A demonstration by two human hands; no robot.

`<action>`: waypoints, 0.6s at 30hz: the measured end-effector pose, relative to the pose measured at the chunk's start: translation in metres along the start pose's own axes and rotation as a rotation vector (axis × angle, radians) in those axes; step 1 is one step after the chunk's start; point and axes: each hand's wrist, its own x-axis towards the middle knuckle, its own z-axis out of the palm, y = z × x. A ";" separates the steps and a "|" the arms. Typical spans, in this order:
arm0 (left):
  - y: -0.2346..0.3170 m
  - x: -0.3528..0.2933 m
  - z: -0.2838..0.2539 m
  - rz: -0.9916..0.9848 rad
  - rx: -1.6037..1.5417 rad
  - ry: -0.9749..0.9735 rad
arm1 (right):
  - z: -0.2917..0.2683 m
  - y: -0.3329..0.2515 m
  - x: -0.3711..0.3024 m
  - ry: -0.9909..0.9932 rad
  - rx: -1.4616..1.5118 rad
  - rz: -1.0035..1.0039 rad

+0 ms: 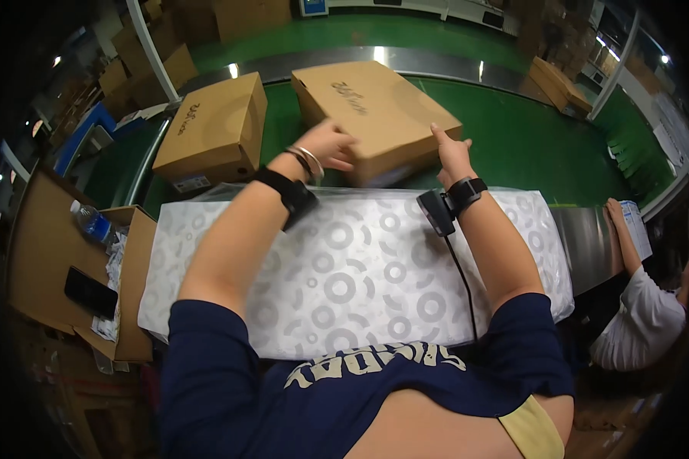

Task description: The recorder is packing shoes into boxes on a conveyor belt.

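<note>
A closed brown cardboard box [383,103], with dark writing on its lid, is in front of me above the green belt; its near edge is smeared by motion. At its near left corner, my left hand [331,147] has bent fingers that overlap the side, too blurred to show a grip. My right hand [453,155] is by the near right corner, thumb raised and fingers apart, the thumb beside the cardboard. Each wrist wears a dark strap with a device. Left of this box rests a second brown cardboard box [214,128].
White ring-patterned wrapping [352,283] covers the surface beneath my forearms. At left an open carton [136,260] sits near a water bottle [92,222] and a black phone [90,292]. Another carton [559,86] is far right. A co-worker's arm [626,241] reaches in at right.
</note>
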 end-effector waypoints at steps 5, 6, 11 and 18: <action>0.004 0.004 0.012 0.159 -0.004 -0.128 | -0.013 0.002 0.034 -0.476 0.308 0.148; -0.007 0.008 -0.005 0.202 0.143 0.207 | -0.010 -0.006 0.022 -0.409 0.239 0.224; -0.021 0.002 -0.040 0.013 -0.242 0.417 | -0.075 -0.032 0.037 -0.678 0.136 0.114; -0.076 0.037 -0.032 0.149 0.042 0.692 | -0.068 -0.017 0.028 -0.560 0.058 -0.020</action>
